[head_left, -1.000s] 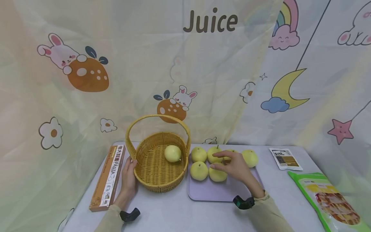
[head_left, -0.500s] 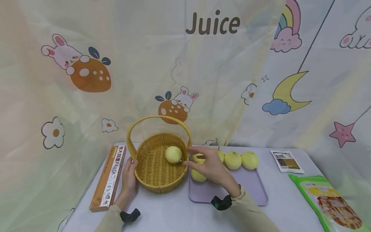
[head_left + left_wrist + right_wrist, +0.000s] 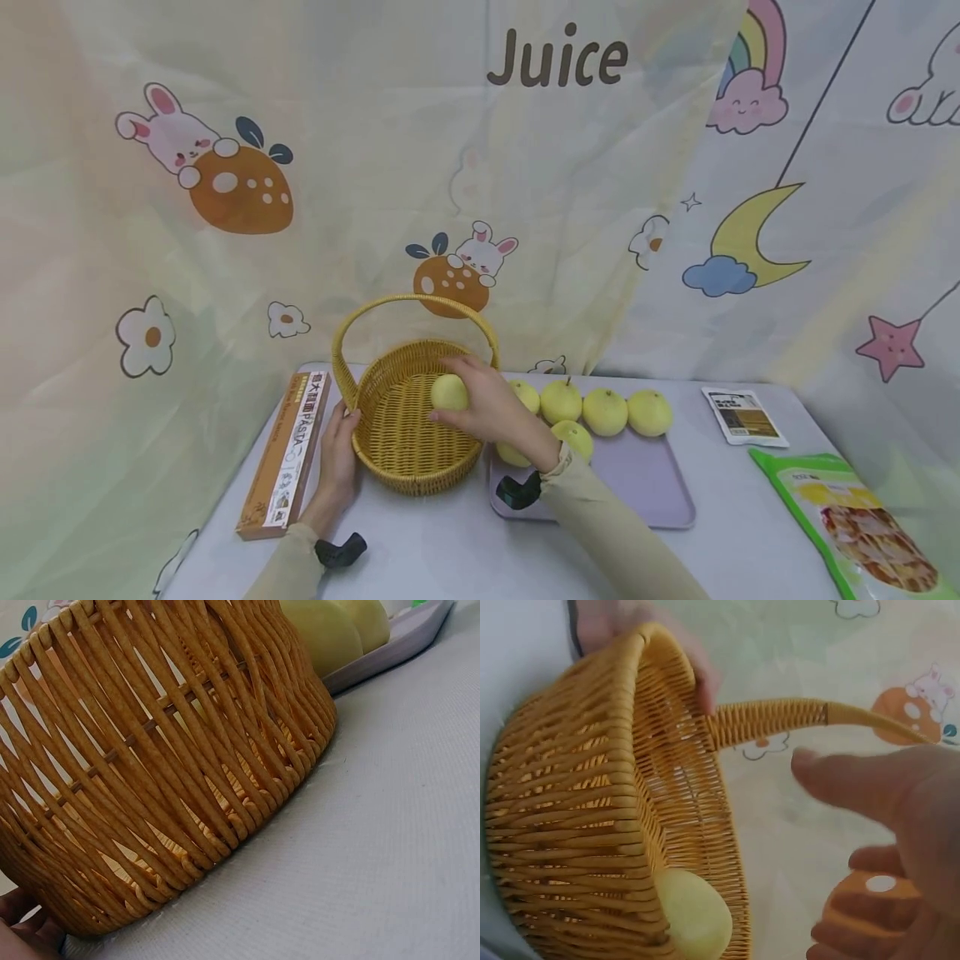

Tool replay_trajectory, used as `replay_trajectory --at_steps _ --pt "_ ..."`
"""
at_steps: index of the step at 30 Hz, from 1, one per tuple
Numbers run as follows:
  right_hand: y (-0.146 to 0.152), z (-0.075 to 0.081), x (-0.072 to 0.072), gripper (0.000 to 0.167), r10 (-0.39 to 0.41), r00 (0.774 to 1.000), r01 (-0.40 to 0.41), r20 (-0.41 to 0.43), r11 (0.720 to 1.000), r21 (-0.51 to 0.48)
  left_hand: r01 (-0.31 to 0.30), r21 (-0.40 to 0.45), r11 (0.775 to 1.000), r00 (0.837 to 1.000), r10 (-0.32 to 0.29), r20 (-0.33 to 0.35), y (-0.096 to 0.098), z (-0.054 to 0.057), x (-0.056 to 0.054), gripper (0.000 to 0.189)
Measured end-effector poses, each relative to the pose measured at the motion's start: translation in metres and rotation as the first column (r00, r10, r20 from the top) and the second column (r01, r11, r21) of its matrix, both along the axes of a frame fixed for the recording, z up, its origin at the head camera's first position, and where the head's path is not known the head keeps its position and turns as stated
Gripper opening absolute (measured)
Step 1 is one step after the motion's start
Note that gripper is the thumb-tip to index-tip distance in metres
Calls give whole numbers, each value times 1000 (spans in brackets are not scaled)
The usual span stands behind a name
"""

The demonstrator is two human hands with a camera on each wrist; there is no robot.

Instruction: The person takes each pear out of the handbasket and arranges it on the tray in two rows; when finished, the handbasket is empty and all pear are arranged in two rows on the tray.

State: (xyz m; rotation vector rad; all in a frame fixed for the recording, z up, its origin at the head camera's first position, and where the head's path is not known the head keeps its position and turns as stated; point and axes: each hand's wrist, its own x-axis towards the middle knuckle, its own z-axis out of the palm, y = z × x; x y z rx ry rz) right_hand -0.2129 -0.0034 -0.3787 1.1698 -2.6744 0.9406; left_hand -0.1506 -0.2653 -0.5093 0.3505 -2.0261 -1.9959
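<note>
A yellow wicker basket point(image 3: 411, 450) with a tall arched handle stands on the table, holding one pale yellow-green pear point(image 3: 448, 392). My left hand point(image 3: 339, 454) grips the basket's left side by the rim, near the foot of the handle. Over the basket's right side is my right hand point(image 3: 487, 402), its thumb and fingers spread apart. In the right wrist view nothing lies between them, and the pear point(image 3: 696, 915) sits inside the basket away from the hand. Several more pears point(image 3: 604, 412) rest on a lilac tray point(image 3: 645, 493) to the right, partly hidden by my right arm.
A pasta box point(image 3: 285, 458) lies left of the basket. At the right are a small white packet point(image 3: 745, 417) and a green-edged food bag point(image 3: 855, 525). A printed curtain point(image 3: 360, 167) hangs behind the table point(image 3: 435, 550).
My right hand has moved left from above the tray to over the basket, with nothing in its fingers. The left hand keeps its grip on the basket, and the pears stay in place.
</note>
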Motion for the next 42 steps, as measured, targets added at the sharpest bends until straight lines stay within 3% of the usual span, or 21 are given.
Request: replay_trajectory --at_steps 9,17,25,34,42 --pt "-21 7 -10 93 -64 986 39 154 987 158 -21 -11 1000 1000 21 4 1 2 1 60" --pt "-36 9 -17 104 -118 964 45 237 955 293 -27 6 1000 1000 27 -6 1 2 1 60" --pt "-43 1 -26 106 -156 945 56 288 943 327 -32 14 999 999 32 2 1 0 0 59" --pt "-44 -9 -37 105 -153 929 46 338 952 303 -22 -10 1000 1000 22 11 1 0 1 60" --pt "-48 -15 -42 105 -161 937 44 308 934 355 -18 -4 1000 1000 18 12 2 2 1 59"
